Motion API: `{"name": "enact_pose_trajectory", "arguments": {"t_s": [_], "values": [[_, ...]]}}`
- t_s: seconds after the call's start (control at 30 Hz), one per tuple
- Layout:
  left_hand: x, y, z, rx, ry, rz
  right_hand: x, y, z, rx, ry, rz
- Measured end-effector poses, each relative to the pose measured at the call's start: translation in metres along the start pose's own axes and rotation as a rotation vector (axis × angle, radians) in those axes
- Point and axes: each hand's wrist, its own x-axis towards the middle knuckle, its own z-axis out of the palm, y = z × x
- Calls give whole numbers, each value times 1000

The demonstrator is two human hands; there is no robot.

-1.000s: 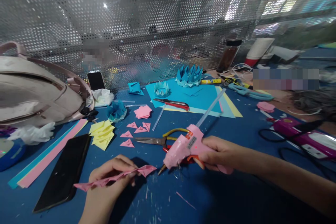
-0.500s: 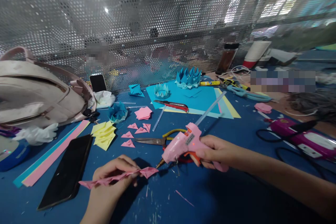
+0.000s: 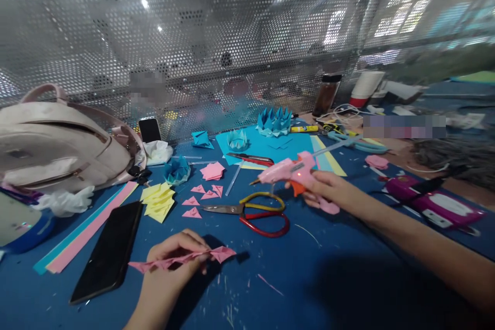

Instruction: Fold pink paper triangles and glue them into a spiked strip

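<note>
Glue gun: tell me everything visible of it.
Pink and plastic-looking, the glue gun has a label, a small red light, an orange trigger and a metallic nozzle pointing left and slightly down. A translucent glue stick juts from its back. The right hand's grip wraps its handle, beyond the scissors.

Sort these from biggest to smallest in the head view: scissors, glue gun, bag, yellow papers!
1. Bag
2. Glue gun and scissors: they look too alike to rank
3. Yellow papers
</note>
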Motion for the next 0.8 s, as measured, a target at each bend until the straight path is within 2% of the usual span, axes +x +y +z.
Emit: {"name": "enact_pose_trajectory", "arguments": {"t_s": [0.1,0.2,0.3,0.5,0.63,0.73,0.8], "values": [[-2,-2,-2,17,-101,21,-14,5,-24,-294,242,29],[0,-6,-4,35,-251,49,-29,15,-38,-438,347,71],[3,-10,-6,43,-337,74,-37,31,-40,-450,344,117],[3,-10,-6,56,-366,91,-38,56,-40,-504,315,156],[2,-9,-5,41,-338,94,-39,54,-41,-616,255,210],[2,-8,-5,57,-349,87,-45,49,-41,-594,204,238],[2,-7,-5,51,-332,84,-55,47,-41,-651,222,240]]}}
